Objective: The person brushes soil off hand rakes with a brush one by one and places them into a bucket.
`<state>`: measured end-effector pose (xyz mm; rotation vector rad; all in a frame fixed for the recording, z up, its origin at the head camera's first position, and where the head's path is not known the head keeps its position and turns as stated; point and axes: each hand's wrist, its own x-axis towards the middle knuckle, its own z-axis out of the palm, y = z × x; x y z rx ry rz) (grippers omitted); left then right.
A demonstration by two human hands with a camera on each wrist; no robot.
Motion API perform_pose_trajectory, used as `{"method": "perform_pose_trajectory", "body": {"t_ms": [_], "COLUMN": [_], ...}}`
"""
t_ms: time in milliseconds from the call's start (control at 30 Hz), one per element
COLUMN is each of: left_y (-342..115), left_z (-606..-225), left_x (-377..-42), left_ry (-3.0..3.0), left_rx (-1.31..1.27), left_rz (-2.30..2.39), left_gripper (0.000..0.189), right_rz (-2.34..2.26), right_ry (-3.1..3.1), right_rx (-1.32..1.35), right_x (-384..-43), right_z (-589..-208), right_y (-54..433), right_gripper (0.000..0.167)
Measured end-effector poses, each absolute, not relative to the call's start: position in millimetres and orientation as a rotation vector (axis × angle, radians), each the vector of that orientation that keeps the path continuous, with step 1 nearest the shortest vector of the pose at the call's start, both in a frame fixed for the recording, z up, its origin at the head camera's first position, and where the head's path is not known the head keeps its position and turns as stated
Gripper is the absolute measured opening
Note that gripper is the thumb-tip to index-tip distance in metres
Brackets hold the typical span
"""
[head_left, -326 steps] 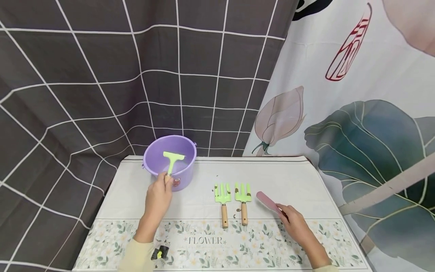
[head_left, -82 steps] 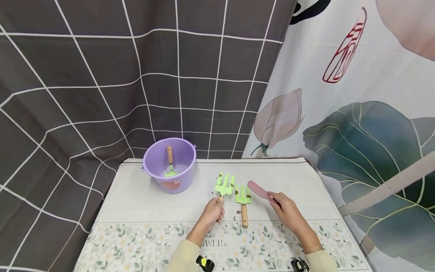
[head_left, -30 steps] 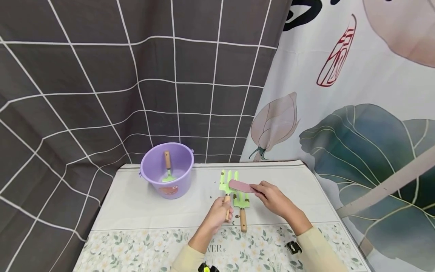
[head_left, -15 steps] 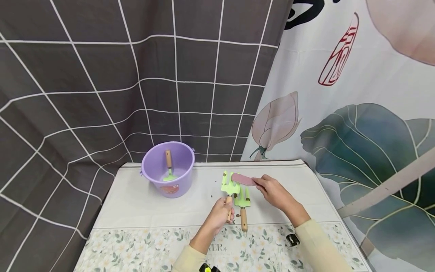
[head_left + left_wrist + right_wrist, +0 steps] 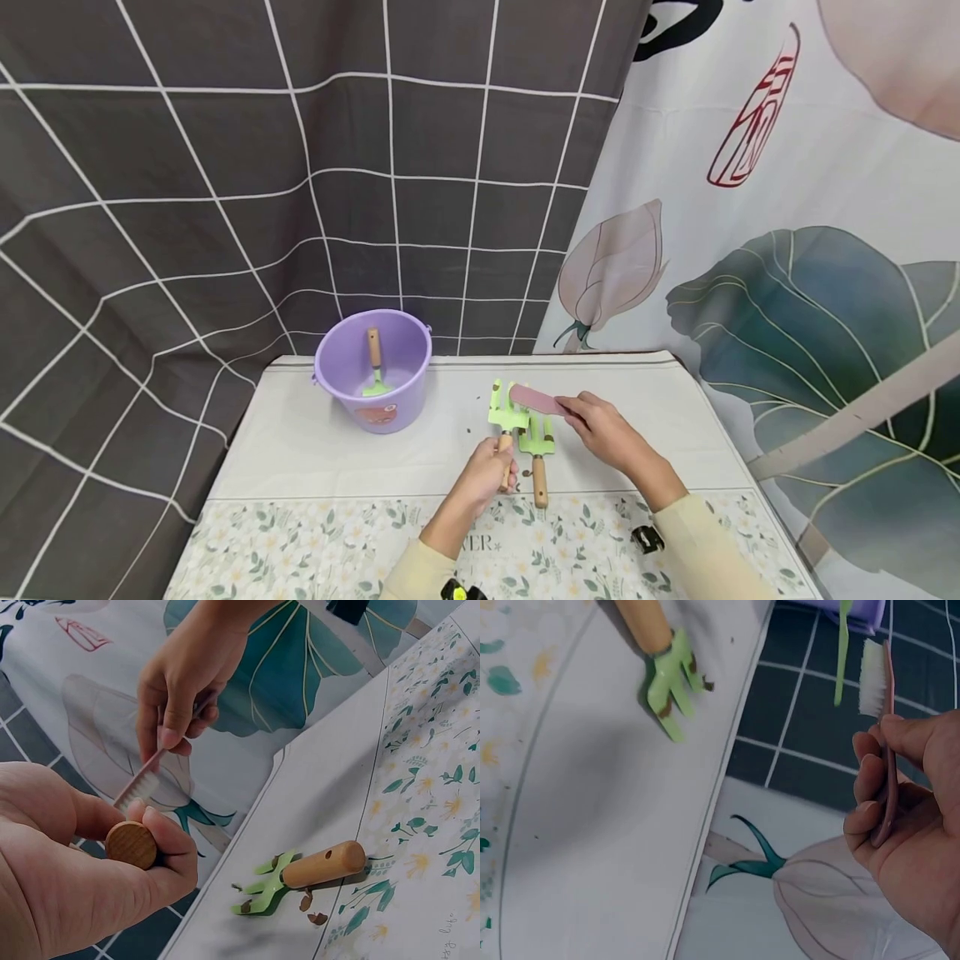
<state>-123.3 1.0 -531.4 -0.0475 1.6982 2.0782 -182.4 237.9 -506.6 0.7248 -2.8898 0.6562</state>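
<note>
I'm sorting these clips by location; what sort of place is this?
Probably a makeshift indoor work corner: a flower-printed table cover, a dark gridded curtain hung behind it, and a pale botanical-print curtain to the right.

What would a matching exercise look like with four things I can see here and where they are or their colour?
Things:
1. Bucket
2. Brush
3. Nearer fork, judged from the bucket
4. Farther fork, judged from the bucket

Place or colour:
A. Held in the right hand
B. Lying on the table
C. Purple
D. Held in the left hand

Pairs: 1-C; 2-A; 3-D; 4-B
</note>
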Motion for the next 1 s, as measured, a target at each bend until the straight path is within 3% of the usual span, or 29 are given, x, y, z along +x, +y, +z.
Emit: {"method": "perform_pose_trajectory", "body": {"t_ms": [467, 767, 1000], "left_y": [1.6, 3.1, 4.2], "left_z": [-533.5, -533.7, -536.3], "left_x": [-122.6, -120.7, -117.3], "left_ry": [1.745, 1.783, 1.805], "left_rx": [-0.049, -0.038, -0.026], "left_rz": [2.061, 2.039, 2.021], "left_gripper": [0.039, 0.017, 0.015], "right_rz": [0.578, 0.542, 0.564], "right_ry": [-2.864, -2.844, -2.918], "right_rx": [0.832, 0.719, 0.526], "right_x": [-174.7, -191.2, -202.7], "right_z": [-512.2, -518.7, -520.9], "right_y": [229.2, 231.4, 232.4], "right_gripper": [0.03, 0.03, 0.03]}}
